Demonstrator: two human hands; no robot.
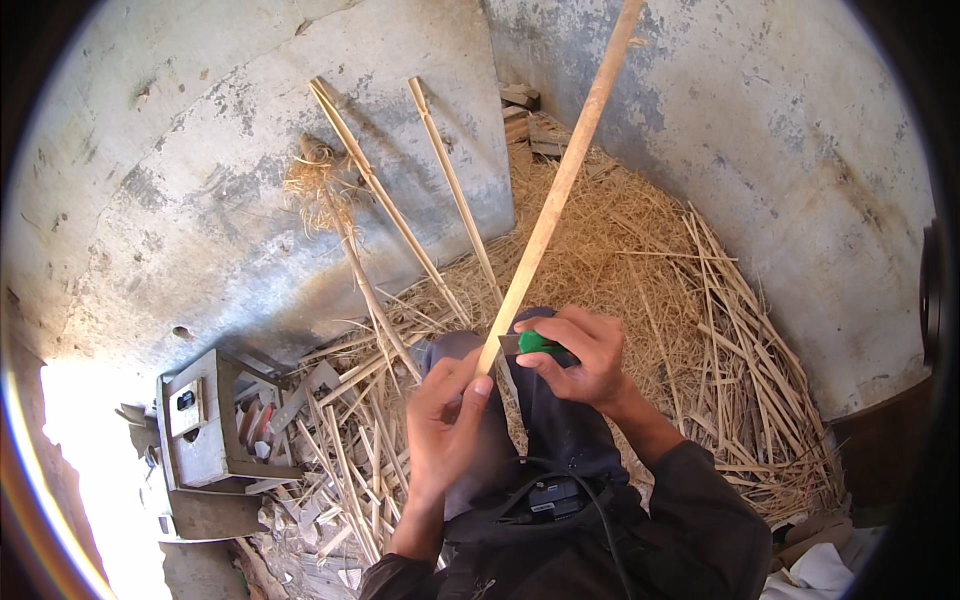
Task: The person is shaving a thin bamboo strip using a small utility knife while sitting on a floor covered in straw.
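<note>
A long, flat bamboo strip (549,215) slants from my lap up past the top edge. My left hand (447,410) grips its lower end, thumb laid along the near side. In my right hand (588,355) is a small knife (538,343) with a green handle, fingers closed round it. Its short, dark blade points left and meets the strip's right edge, just above my left hand. Both hands are over my knees, in dark trousers. The strip's far end lies outside the picture.
Split bamboo poles (392,205) lean on the left wall, one with frayed shavings (318,185). Shavings (610,240) cover the floor ahead; a stack of thin sticks (765,360) lies right. Near my left side is a wooden box-like stand (205,425) with odds and ends.
</note>
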